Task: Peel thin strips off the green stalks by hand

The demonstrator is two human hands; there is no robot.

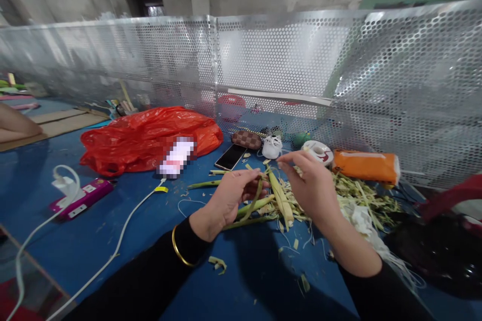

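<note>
My left hand (229, 195), with a gold bangle at its wrist, is closed in a pinch on a green plant strip (256, 201) that hangs down from the fingertips. To its right, my right hand (314, 188) is raised with thumb and forefinger pressed together; whatever they hold is too fine to make out. Between the hands a pale green husk-like leaf piece (280, 195) slants over several green stalks (259, 205). Shredded plant scraps (357, 193) lie beyond and beside my right hand. Loose thin threads (289, 246) trail on the blue tabletop (158, 241).
Behind stand a red plastic bag (150, 133), a lit phone (176, 157), a dark phone (231, 157), a checkered case (246, 139), a white spool (318, 152) and an orange pack (366, 166). A purple power strip (81, 198) with a white cable lies left. A perforated metal screen (271, 55) bounds the table.
</note>
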